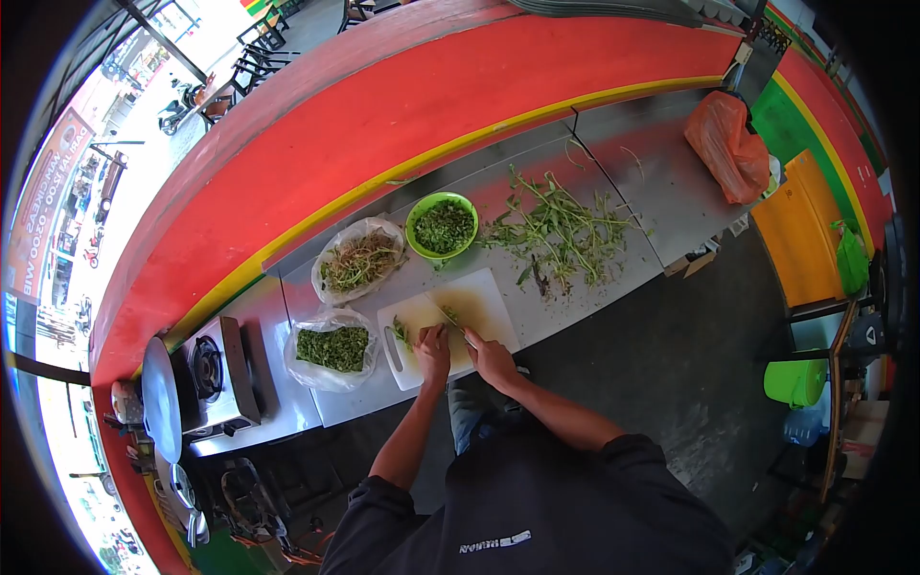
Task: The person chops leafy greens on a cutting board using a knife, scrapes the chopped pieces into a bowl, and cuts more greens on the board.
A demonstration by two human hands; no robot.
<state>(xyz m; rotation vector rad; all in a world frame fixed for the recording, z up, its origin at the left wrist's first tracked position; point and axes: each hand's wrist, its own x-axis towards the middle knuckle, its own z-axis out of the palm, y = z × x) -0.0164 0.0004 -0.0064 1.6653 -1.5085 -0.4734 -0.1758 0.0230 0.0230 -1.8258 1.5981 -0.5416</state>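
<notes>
On the white cutting board [484, 292], my right hand [492, 359] is wrapped round the handle of a knife [449, 315]. The blade points away from me and to the left. My left hand [433, 353] is beside it, fingers bent and closed on a bunch of leafy greens [401, 332]; part of the bunch sticks out on its left side. A few cut bits of greens [451, 312] lie by the blade. The fingertips of my left hand are mostly hidden from above.
Behind the board stands a green bowl [410, 239] of chopped greens. Leafy stems [565, 225] spread to its right. To the left are a bag of stems [356, 261], a bag of chopped greens [332, 349] and a gas stove [218, 374]. An orange bag [728, 147] sits far right.
</notes>
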